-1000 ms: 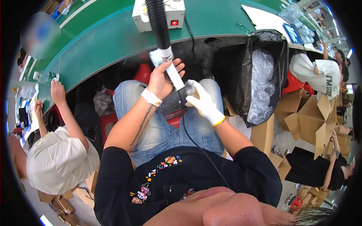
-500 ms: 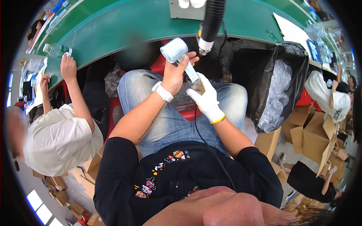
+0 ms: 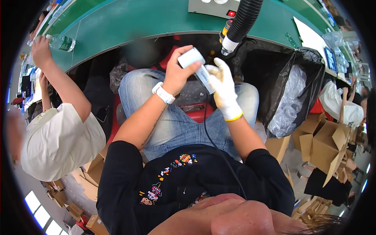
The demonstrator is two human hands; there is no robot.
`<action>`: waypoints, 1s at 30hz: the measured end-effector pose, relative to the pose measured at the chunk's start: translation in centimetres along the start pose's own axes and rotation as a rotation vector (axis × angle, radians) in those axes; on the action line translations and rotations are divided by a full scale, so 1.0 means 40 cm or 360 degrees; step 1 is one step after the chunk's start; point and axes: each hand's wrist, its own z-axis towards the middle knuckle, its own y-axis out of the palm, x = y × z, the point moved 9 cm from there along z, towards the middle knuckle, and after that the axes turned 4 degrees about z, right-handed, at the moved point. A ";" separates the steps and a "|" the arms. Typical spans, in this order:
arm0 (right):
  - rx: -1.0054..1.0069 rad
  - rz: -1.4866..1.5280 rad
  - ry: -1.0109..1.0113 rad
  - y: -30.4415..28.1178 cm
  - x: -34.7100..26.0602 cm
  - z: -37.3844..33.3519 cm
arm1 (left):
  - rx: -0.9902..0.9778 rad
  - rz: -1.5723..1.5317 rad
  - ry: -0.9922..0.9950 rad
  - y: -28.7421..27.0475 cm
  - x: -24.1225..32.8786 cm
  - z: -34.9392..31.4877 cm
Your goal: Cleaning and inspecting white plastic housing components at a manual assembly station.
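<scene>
Head view: over the lap, below the green table (image 3: 129,27), the bare left hand (image 3: 178,76) grips a smooth white cylinder (image 3: 196,64) while the white-gloved right hand (image 3: 223,88) pinches its lower end, brown cardboard boxes (image 3: 327,143) stacked right.

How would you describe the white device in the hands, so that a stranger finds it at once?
Start at the long green bench and go down to the lap in blue jeans below its edge. There the bare left hand and the gloved right hand hold a white device between them. It is the only white handheld thing there, with a rounded head and a black cable.
</scene>
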 end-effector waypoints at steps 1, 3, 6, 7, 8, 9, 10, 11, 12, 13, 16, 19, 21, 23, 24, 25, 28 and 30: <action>0.0069 0.0523 0.0253 -0.007 0.021 0.010 | 0.0004 -0.0005 -0.0004 -0.002 0.001 -0.003; 0.0151 0.1048 0.0498 -0.029 0.056 0.010 | 0.0089 -0.0560 -0.0251 -0.014 -0.017 -0.010; -0.0816 0.1524 0.1080 0.036 0.109 -0.051 | 0.0073 -0.0703 -0.0216 -0.018 -0.031 -0.006; -0.0805 0.1526 0.1080 0.024 0.109 -0.057 | 0.0025 -0.0575 -0.0070 -0.012 -0.025 -0.009; -0.0787 0.1157 0.0818 -0.002 0.100 -0.046 | -0.0023 -0.0447 0.0077 -0.009 -0.018 -0.014; -0.0761 0.0789 0.0553 -0.027 0.084 -0.031 | -0.0032 -0.0446 0.0075 -0.017 0.000 -0.009; -0.0725 0.0422 0.0290 -0.048 0.062 -0.020 | -0.0190 -0.0543 -0.0080 -0.017 0.004 -0.004; -0.0679 0.0056 0.0029 -0.065 0.037 -0.015 | -0.0348 -0.0636 -0.0236 -0.015 0.012 -0.002; -0.0626 -0.0309 -0.0229 -0.069 0.007 -0.016 | -0.0502 -0.0726 -0.0395 -0.001 0.011 -0.011; -0.0563 -0.0674 -0.0483 -0.068 -0.023 -0.023 | -0.0507 -0.0721 -0.0400 0.003 0.007 -0.015; -0.0469 -0.1056 -0.0732 -0.051 -0.054 -0.042 | -0.0346 -0.0177 -0.0701 -0.010 -0.075 -0.045; -0.0447 -0.1102 -0.0735 -0.030 -0.084 -0.045 | -0.0326 0.0106 -0.0389 -0.006 -0.079 -0.040; -0.0488 -0.1093 -0.0384 -0.043 -0.053 -0.017 | -0.0325 0.0247 -0.0232 0.001 -0.072 -0.037; -0.0458 -0.1092 -0.0191 -0.070 -0.011 0.004 | -0.0383 0.0643 0.0150 0.047 -0.011 -0.051; -0.0669 -0.1245 -0.0163 -0.065 0.040 0.012 | -0.0422 0.0820 0.0359 0.087 0.017 -0.059; -0.0891 -0.1392 -0.0127 -0.054 0.085 0.006 | -0.0456 0.0798 0.0368 0.115 0.009 -0.076; -0.0826 -0.1484 0.0047 -0.067 0.186 -0.018 | -0.0480 0.1009 0.0611 0.165 -0.010 -0.118; -0.0739 -0.1433 0.0051 -0.072 0.232 -0.039 | -0.0490 0.1046 0.0392 0.143 -0.055 -0.106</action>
